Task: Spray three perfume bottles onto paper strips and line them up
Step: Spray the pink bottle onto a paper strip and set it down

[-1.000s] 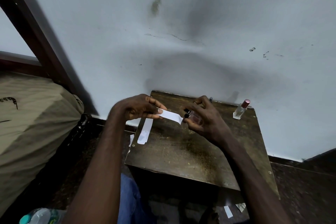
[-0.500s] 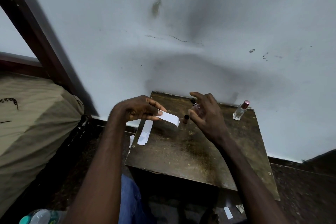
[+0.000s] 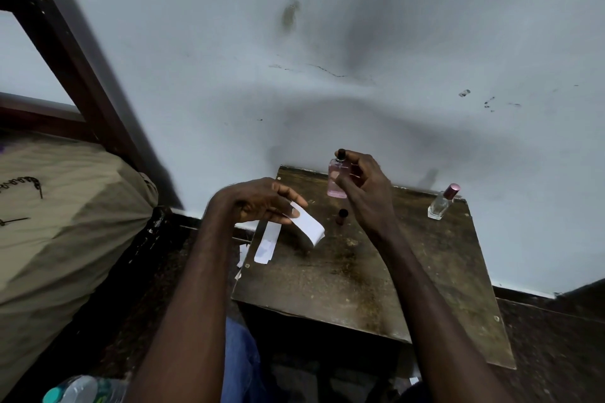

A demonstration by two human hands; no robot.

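Note:
My right hand (image 3: 366, 193) holds a pink perfume bottle (image 3: 337, 181) upright above the far edge of the small wooden table (image 3: 360, 278), its dark nozzle on top. A small dark cap (image 3: 342, 216) stands on the table just below it. My left hand (image 3: 262, 201) pinches a white paper strip (image 3: 307, 227) that curls down to the right, over the table's left side. Another paper strip (image 3: 267, 242) lies flat at the table's left edge. A clear bottle with a pink cap (image 3: 442, 203) stands at the far right corner.
A grey wall rises just behind the table. A bed with a tan sheet (image 3: 59, 222) and dark wooden frame (image 3: 75, 59) fills the left. A plastic water bottle (image 3: 75, 391) lies at the bottom left. Paper scraps lie on the floor beside and under the table.
My right hand has lifted the pink bottle up and away from the strip, turning it upright. The dark cap now stands on the table. The strip in my left hand droops lower.

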